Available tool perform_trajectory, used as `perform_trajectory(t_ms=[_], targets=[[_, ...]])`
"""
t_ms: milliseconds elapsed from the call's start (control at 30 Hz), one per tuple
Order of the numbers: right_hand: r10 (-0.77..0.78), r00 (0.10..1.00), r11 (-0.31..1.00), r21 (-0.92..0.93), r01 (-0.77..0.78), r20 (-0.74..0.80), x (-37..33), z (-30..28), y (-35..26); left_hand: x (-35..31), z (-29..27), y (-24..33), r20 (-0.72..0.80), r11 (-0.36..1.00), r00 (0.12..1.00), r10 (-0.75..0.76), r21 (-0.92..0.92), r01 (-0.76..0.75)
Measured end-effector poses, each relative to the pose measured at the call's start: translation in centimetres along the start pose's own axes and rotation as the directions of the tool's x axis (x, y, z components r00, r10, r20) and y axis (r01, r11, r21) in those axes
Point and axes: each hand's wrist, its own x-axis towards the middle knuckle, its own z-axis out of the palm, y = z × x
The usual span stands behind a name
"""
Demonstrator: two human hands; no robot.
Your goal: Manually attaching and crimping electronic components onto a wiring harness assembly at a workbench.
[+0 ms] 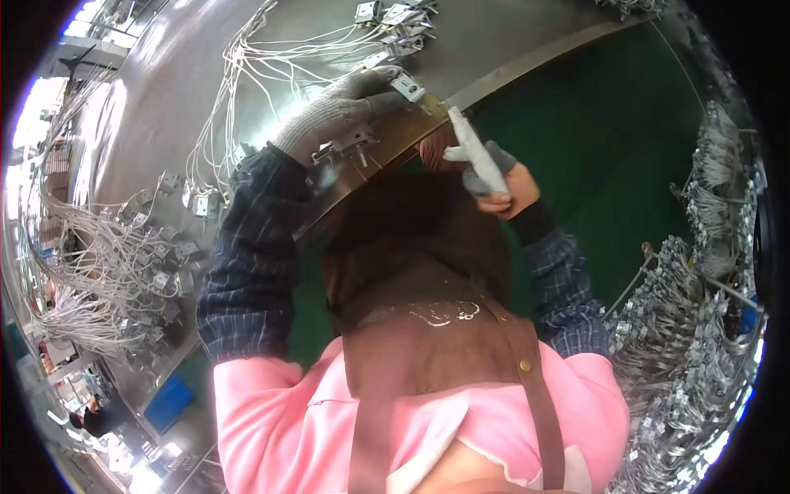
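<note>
My left hand (333, 111), in a grey knit glove, grips a small silvery metal part (406, 88) with its fingertips near the edge of the metal table (477, 82). In my right hand (517, 188) is a white, cloth-like wrapped tool (477, 152) with a short side prong. Its narrow tip points up towards the part, a little apart from it. Grey covering shows on some right fingers; others are bare. Beside my left wrist, another metal bracket-like part (355, 146) sits close to the table edge.
White wires (247, 53) run across the table to a cluster of small metal parts (403, 29). A heap of wired parts (140, 263) lies at the left. Several bundles of wired parts (675, 346) hang along the right. A blue bin (169, 403) stands lower left.
</note>
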Motion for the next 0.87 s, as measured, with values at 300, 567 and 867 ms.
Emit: perform_trajectory(t_ms=[300, 567, 867], targets=[[-0.196, 0.979, 0.972, 0.144, 0.186, 0.052, 1.8, 1.0, 4.8, -0.2, 0.5, 1.8, -0.035, 0.996, 0.996, -0.084, 0.041, 0.085], [-0.723, 0.522, -0.537, -0.844, -0.011, 0.453, 0.1, 3.3, -0.9, 3.1, -1.4, 3.4, -0.150, 0.820, 0.980, 0.134, 0.572, -0.024], [-0.492, 0.869, 0.746, -0.541, 0.388, -0.056, -2.5, 3.6, 1.2, -4.2, -8.9, 8.8, -0.237, 0.480, 0.858, -0.456, 0.745, 0.462]])
